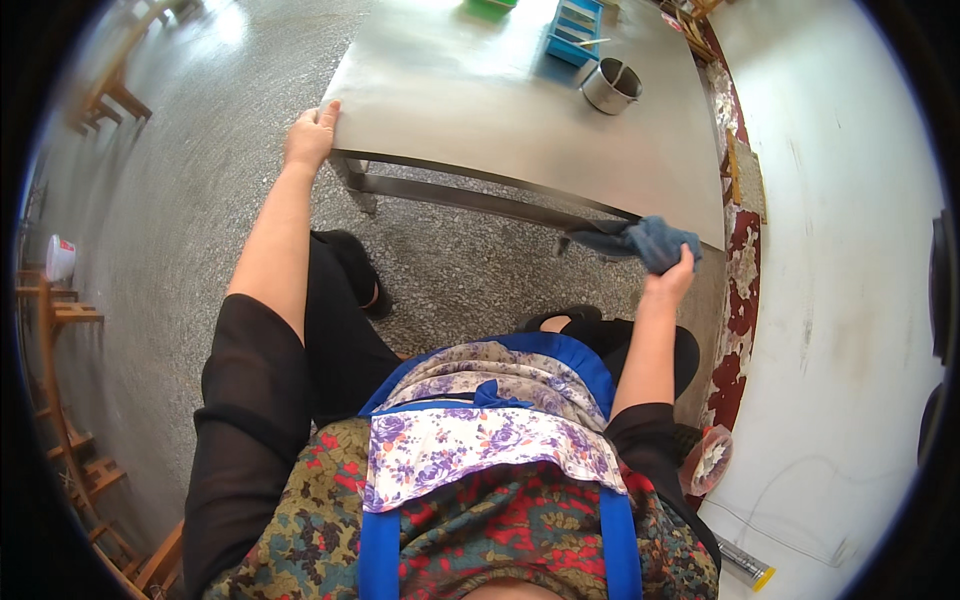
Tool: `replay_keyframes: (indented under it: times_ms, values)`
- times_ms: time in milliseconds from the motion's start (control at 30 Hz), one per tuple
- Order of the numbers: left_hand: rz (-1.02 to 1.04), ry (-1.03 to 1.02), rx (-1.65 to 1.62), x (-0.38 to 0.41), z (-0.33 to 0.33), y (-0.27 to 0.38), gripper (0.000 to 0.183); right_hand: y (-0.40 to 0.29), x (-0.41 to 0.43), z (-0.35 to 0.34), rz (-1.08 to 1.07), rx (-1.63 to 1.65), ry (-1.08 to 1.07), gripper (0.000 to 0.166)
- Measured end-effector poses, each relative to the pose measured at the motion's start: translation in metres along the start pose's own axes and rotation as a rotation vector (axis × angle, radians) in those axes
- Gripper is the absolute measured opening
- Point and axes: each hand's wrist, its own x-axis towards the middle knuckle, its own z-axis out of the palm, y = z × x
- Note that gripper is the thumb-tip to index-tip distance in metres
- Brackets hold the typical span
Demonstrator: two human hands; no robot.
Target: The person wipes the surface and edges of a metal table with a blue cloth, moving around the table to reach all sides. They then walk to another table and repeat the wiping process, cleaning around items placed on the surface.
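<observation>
A metal-topped table point(480, 112) stands before me. My left hand point(313, 136) rests on its near left corner, thumb on the top and the other fingers partly hidden at the edge; it seems to grip the corner. My right hand point(673, 281) holds a bunched blue-grey cloth point(660, 244) at the table's near right edge, with a loose end hanging to the left below the edge. Farther back on the tabletop are a metal pot point(611, 94), a blue plastic basket point(562, 51) with a light-coloured utensil across its rim, and a green container point(491, 7).
A white wall with a peeling red base point(742, 300) runs along the right. Near it are a wooden-framed piece point(748, 176) and a plastic-lined bin point(706, 459). Wooden stools point(79, 311) and a white tub point(60, 259) are at the left. The table's lower bar point(465, 196) crosses above the speckled floor.
</observation>
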Motion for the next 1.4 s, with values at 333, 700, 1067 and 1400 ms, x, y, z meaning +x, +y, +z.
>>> replay_keyframes:
  times_ms: [333,700,1067,1400]
  values:
    - [0.313,0.010,0.119,0.004,-0.003,-0.001,0.051,0.115,-0.080,0.101,-0.500,-0.735,-0.070,0.050]
    - [0.359,-0.071,0.092,0.008,-0.010,-0.005,0.052,0.106,-0.015,0.049,-0.266,-0.469,0.176,0.037]
    - [0.826,0.123,0.459,-0.047,0.042,0.062,0.049,0.066,-0.054,0.067,-0.187,-0.270,0.169,0.039]
    - [1.046,-0.242,0.554,-0.158,0.133,0.184,0.052,0.127,-0.079,0.082,-0.285,-0.492,-0.162,0.039]
